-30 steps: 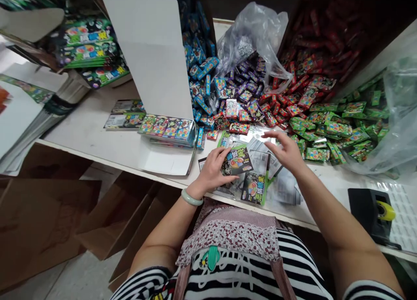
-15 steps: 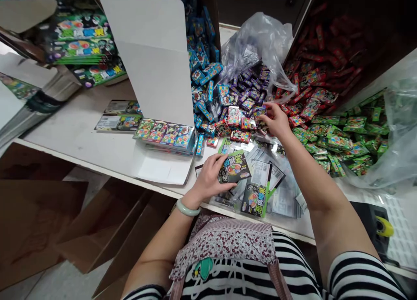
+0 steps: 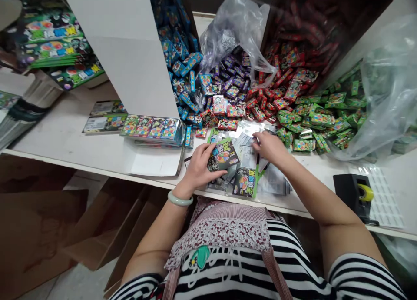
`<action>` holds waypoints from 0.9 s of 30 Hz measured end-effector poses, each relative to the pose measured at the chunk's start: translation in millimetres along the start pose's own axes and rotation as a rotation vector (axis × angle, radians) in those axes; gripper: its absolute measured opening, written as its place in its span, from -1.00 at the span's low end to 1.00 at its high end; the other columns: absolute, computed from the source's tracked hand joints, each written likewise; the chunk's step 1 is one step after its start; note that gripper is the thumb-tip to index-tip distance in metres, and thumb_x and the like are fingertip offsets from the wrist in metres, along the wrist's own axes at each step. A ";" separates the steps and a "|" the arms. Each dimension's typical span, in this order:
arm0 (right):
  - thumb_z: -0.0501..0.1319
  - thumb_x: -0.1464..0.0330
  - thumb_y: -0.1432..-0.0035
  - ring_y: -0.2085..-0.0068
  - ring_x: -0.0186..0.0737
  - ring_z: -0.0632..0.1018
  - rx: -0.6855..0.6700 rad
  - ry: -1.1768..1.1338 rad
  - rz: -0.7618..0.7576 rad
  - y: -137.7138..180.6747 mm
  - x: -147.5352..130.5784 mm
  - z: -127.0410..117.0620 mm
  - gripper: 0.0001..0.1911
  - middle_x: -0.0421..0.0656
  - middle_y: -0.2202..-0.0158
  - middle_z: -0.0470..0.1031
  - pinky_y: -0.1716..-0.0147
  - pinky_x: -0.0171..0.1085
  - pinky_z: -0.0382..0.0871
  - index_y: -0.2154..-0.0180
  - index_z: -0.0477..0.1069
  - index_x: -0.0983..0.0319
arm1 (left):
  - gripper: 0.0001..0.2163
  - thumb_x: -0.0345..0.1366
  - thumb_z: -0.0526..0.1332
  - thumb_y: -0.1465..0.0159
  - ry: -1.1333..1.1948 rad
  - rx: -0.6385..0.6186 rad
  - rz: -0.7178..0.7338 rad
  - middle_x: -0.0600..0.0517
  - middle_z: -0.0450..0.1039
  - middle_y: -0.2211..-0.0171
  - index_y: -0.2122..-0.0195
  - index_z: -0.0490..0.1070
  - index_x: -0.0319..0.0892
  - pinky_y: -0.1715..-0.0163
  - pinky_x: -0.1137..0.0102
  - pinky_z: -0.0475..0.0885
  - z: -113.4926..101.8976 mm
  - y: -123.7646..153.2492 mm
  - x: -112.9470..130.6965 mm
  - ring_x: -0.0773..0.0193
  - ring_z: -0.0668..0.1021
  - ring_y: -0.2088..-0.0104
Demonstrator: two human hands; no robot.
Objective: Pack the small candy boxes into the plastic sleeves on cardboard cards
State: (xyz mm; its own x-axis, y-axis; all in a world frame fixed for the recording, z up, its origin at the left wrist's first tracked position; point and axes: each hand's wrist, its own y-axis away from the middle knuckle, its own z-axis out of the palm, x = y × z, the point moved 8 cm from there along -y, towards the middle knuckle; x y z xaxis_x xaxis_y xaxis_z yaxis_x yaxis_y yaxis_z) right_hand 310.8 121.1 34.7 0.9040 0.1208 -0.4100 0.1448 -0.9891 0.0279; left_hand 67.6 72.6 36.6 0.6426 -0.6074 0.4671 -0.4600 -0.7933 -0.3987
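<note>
My left hand (image 3: 198, 165) grips a dark printed packet (image 3: 223, 154) with green lettering, held just above the white table's (image 3: 65, 135) near edge. My right hand (image 3: 269, 145) is closed in a pinch over a heap of clear plastic sleeves (image 3: 247, 148) beside that packet; what it pinches is hidden. Another dark packet with a green edge (image 3: 245, 183) lies under the hands. Piles of small boxes spread behind: blue (image 3: 182, 69), purple (image 3: 233, 80), red (image 3: 283, 82), green (image 3: 325, 117).
A tall white card (image 3: 124, 52) stands at the left with a row of wrapped boxes (image 3: 151, 128) at its foot. A black tape dispenser (image 3: 353, 193) sits at the right. Clear plastic bags (image 3: 387, 87) lie over the piles. Brown cardboard (image 3: 35, 235) covers the floor.
My right hand pulled back from the small boxes near the purple pile to the plastic sleeves by the packet. My left hand kept hold of the packet. The view shifted slightly.
</note>
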 end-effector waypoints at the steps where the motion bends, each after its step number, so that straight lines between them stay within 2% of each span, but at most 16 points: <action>1: 0.31 0.27 -0.15 0.26 -0.03 0.59 -0.050 -0.043 -0.006 1.3 -1.9 7.0 -0.59 0.00 0.22 0.60 0.24 -0.14 0.45 -0.04 0.49 0.20 | -0.10 0.17 0.37 -0.10 0.002 -0.007 0.006 -0.19 0.28 -0.11 -0.37 0.08 -0.08 -0.13 -0.03 0.42 1.0 -0.2 2.0 -0.10 0.43 -0.11; 3: 0.29 0.20 -0.20 0.28 -0.10 0.60 -0.086 -0.209 -0.018 4.1 0.7 10.9 -0.51 -0.08 0.26 0.61 0.22 -0.15 0.47 -0.13 0.41 0.19 | -0.11 0.17 0.37 -0.11 0.003 -0.017 0.011 -0.19 0.28 -0.11 -0.37 0.07 -0.08 -0.14 -0.03 0.41 1.6 1.5 4.2 -0.11 0.43 -0.12; 5: 0.28 0.16 -0.20 0.23 -0.11 0.61 -0.061 -0.316 -0.048 8.8 11.1 4.2 -0.49 -0.09 0.21 0.61 0.15 -0.12 0.48 -0.14 0.38 0.18 | -0.12 0.16 0.37 -0.11 -0.003 -0.027 -0.008 -0.19 0.28 -0.10 -0.37 0.09 -0.09 -0.14 -0.02 0.42 0.7 5.6 2.6 -0.10 0.43 -0.12; 7: 0.38 0.15 -0.08 -0.01 0.03 0.57 -0.078 -0.271 -0.134 16.3 20.7 0.3 -0.42 -0.02 0.01 0.58 -0.01 0.01 0.44 -0.12 0.39 0.16 | -0.13 0.15 0.37 -0.11 -0.009 -0.040 -0.037 -0.19 0.28 -0.09 -0.36 0.11 -0.11 -0.13 -0.01 0.43 -0.1 10.2 -0.5 -0.10 0.44 -0.11; 9: 0.49 0.18 0.08 -0.28 0.19 0.35 -0.169 -0.146 -0.245 26.1 25.6 7.6 -0.25 0.01 -0.21 0.43 -0.19 0.18 0.27 -0.16 0.37 0.10 | -0.13 0.14 0.38 -0.11 0.003 -0.061 -0.048 -0.19 0.28 -0.10 -0.36 0.11 -0.11 -0.14 -0.02 0.42 1.4 13.0 -1.6 -0.10 0.43 -0.12; 11: 0.50 0.26 0.11 -0.37 0.23 0.20 -0.248 -0.053 -0.315 34.8 28.5 18.9 -0.19 -0.02 -0.32 0.30 -0.27 0.27 0.11 -0.20 0.33 0.04 | -0.12 0.13 0.38 -0.11 0.031 -0.091 -0.033 -0.20 0.27 -0.12 -0.36 0.10 -0.10 -0.16 -0.03 0.41 5.4 12.9 0.5 -0.10 0.42 -0.14; 14: 0.41 0.32 0.02 -0.30 0.17 0.31 -0.209 -0.062 -0.345 41.5 26.5 19.4 -0.30 0.04 -0.27 0.32 -0.26 0.22 0.16 -0.19 0.33 0.11 | -0.10 0.14 0.38 -0.10 0.066 -0.142 0.010 -0.21 0.26 -0.15 -0.38 0.08 -0.11 -0.19 -0.04 0.37 12.3 10.2 5.7 -0.11 0.39 -0.17; 17: 0.36 0.27 -0.01 -0.21 0.13 0.39 0.015 -0.185 -0.353 48.6 15.1 -9.4 -0.31 0.08 -0.17 0.32 -0.20 0.12 0.29 -0.19 0.30 0.18 | -0.09 0.15 0.38 -0.11 0.064 -0.172 0.032 -0.22 0.25 -0.16 -0.38 0.06 -0.11 -0.20 -0.05 0.36 14.8 8.6 7.8 -0.12 0.38 -0.19; 20: 0.33 0.23 -0.04 -0.23 0.16 0.35 0.184 -0.180 -0.409 62.8 -8.4 -36.6 -0.29 0.08 -0.19 0.27 -0.21 0.14 0.28 -0.23 0.24 0.12 | -0.09 0.14 0.38 -0.11 0.068 -0.180 0.057 -0.22 0.25 -0.15 -0.39 0.04 -0.09 -0.19 -0.05 0.37 15.3 7.7 10.6 -0.12 0.39 -0.18; 23: 0.31 0.23 -0.09 -0.21 0.20 0.35 0.207 -0.069 -0.446 73.2 -32.3 -42.1 -0.33 0.12 -0.19 0.26 -0.17 0.17 0.29 -0.22 0.24 0.15 | -0.09 0.15 0.37 -0.12 0.084 -0.158 0.105 -0.21 0.25 -0.15 -0.40 0.03 -0.08 -0.18 -0.05 0.37 15.9 6.0 16.4 -0.12 0.39 -0.18; 27: 0.32 0.20 -0.11 -0.15 0.23 0.39 0.079 0.021 -0.498 78.4 -46.8 -30.2 -0.36 0.14 -0.14 0.34 -0.11 0.18 0.30 -0.20 0.27 0.17 | -0.09 0.17 0.36 -0.12 0.091 -0.157 0.111 -0.21 0.26 -0.16 -0.40 0.03 -0.08 -0.19 -0.07 0.37 16.8 4.3 17.9 -0.12 0.39 -0.17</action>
State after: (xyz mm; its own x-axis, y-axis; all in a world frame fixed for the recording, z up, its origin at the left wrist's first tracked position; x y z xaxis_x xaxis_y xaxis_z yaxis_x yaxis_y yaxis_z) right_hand 292.0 40.4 83.6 0.7409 0.5805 -0.3378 0.5303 -0.8143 -0.2362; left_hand 87.5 59.0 30.0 0.5278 -0.6871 0.4994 -0.6193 -0.7136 -0.3274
